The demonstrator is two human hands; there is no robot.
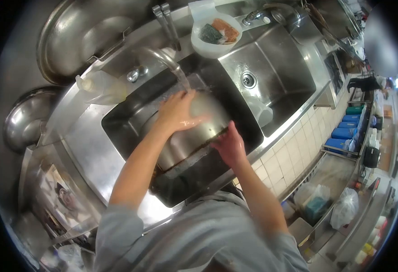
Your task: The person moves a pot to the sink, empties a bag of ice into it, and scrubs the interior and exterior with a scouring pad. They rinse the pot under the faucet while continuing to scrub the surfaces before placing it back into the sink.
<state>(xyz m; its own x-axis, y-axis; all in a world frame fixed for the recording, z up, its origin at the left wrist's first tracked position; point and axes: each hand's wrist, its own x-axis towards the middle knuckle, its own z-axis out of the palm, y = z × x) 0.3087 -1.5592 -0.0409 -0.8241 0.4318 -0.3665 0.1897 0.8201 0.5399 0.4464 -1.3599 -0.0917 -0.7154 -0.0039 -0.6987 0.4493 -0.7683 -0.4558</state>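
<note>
A large stainless steel pot lies tilted in the left sink basin, under water running from the curved faucet. Flat on the pot's upper side rests my left hand, fingers spread, close to where the stream lands. My right hand holds the pot's edge on the right, thumb up along it; its other fingers are partly hidden behind the metal. Both hands look wet. The pot's inside cannot be seen.
The right basin has a drain and a translucent container. Behind the basins stand a white tub with scouring pads, tongs and a plastic jug. Big metal lids lean against the wall.
</note>
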